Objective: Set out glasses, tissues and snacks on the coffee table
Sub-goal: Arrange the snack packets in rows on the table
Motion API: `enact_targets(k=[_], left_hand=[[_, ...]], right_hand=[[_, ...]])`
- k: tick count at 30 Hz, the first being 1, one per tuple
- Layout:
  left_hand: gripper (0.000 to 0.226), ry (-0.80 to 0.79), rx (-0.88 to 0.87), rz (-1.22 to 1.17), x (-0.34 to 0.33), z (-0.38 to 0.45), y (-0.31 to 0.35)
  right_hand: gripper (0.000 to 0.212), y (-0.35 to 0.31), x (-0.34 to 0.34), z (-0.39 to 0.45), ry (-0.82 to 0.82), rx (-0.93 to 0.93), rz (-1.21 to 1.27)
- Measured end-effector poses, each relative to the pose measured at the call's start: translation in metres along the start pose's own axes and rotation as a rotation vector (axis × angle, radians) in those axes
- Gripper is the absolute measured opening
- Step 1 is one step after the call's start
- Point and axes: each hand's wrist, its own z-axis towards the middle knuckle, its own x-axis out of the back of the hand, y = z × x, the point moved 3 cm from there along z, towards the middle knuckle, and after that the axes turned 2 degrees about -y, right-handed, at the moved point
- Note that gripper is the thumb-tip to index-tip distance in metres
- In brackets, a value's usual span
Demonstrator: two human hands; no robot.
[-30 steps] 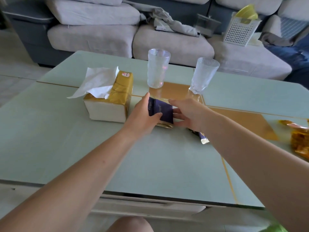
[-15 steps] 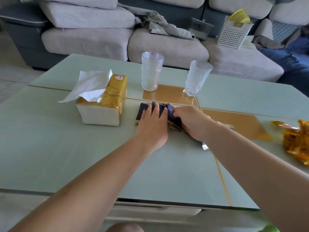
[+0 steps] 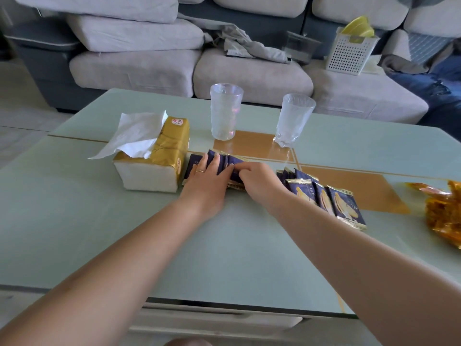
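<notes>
- My left hand lies flat, fingers straight, pressing on the near-left end of the row of dark blue snack packets
- My right hand has its fingers curled down onto the packets just right of the left; it looks like a pinch on the packet edges, though the fingertips are hidden
- The row runs as an overlapping fan across the coffee table, long axis from beside the tissue pack down and right toward the loose orange wrapper
- The packets under my hands are bunched; those to the right are already spread face up. I judge the step in hand is fanning out the left end
- Both hands sit on the bunch; the left is nearer the tissue pack, which nearly touches the row's end, so no room to spread that way
- Two glasses stand upright behind the row, near but apart; a push away from me risks tipping them
- Open room lies toward me, on the bare near half of the table; the near edge is well apart
- Tissues and glasses look placed; snacks nearly laid out
</notes>
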Motion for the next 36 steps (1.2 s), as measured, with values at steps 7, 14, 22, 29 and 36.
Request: enact_targets(k=[7, 14, 22, 29, 36], left_hand=[[0.059, 0.139, -0.166, 0.001, 0.017, 0.004, 0.038], [0.044, 0.099, -0.143, -0.537, 0.032, -0.013, 0.097], [0.054, -0.079, 0.024, -0.663, 0.01, 0.003, 0.117], [0.056, -0.046, 0.083, -0.853, 0.006, 0.023, 0.134], [0.099, -0.165, 0.181, -1.002, 0.007, 0.033, 0.144]], right_hand=[[0.039, 0.016, 0.053, -0.038, 0.228, 0.173, 0.051], [0.038, 0.086, 0.118, -0.064, 0.31, -0.097, 0.033], [0.055, 0.143, 0.123, -0.081, 0.166, -0.316, -0.365], [0.055, 0.127, 0.102, -0.075, 0.248, -0.22, -0.205], [0.041, 0.128, 0.097, -0.077, 0.298, -0.137, -0.064]])
